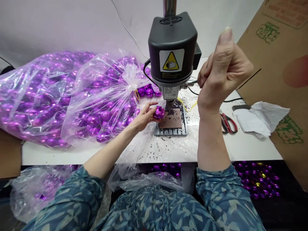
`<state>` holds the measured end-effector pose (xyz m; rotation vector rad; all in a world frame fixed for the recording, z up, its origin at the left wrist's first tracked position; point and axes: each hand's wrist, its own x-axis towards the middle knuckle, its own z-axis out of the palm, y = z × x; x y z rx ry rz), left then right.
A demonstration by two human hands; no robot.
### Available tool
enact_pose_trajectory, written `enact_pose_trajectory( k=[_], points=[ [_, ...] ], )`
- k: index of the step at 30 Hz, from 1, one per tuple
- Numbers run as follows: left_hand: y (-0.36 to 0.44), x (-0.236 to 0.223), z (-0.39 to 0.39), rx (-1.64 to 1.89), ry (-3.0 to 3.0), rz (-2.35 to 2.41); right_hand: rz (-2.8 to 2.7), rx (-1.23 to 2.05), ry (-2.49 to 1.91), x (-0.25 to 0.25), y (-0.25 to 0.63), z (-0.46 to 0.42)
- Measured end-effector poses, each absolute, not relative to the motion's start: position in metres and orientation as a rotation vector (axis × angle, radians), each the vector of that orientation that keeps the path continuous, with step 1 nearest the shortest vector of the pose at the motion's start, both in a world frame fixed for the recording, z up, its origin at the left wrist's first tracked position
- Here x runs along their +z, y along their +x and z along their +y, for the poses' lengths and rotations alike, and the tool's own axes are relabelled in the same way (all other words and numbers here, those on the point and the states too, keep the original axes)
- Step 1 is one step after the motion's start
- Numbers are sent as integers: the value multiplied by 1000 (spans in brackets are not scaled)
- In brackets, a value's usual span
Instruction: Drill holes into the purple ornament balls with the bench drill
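Note:
My left hand [144, 116] pinches a shiny purple faceted ball [159, 112] and holds it at the left edge of the drill press base plate [171, 125], just beside the bit. A small black bench drill press [172, 51] stands in the middle of the white table [252, 146]. My right hand [222, 72] is raised to the right of the machine head, fingers wrapped round its feed lever [192, 82], thumb pointing up.
A big clear plastic bag of purple balls [60, 96] lies on the table's left half. Red-handled scissors [228, 123] and a white cloth [261, 117] lie right. A cardboard box [284, 64] stands at far right. More purple balls [257, 179] sit below the table.

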<state>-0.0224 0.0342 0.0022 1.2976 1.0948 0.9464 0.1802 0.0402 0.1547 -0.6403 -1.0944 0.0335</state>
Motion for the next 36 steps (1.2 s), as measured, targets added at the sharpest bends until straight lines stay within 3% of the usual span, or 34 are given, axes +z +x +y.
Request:
enact_pose_trajectory(
  k=[9, 36],
  points=[
    [6, -33, 20, 1024, 1229, 1033, -1093, 51, -612, 152, 181, 42],
    [37, -45, 29, 1078, 1810, 1299, -1042, 160, -417, 130, 181, 31]
  ],
)
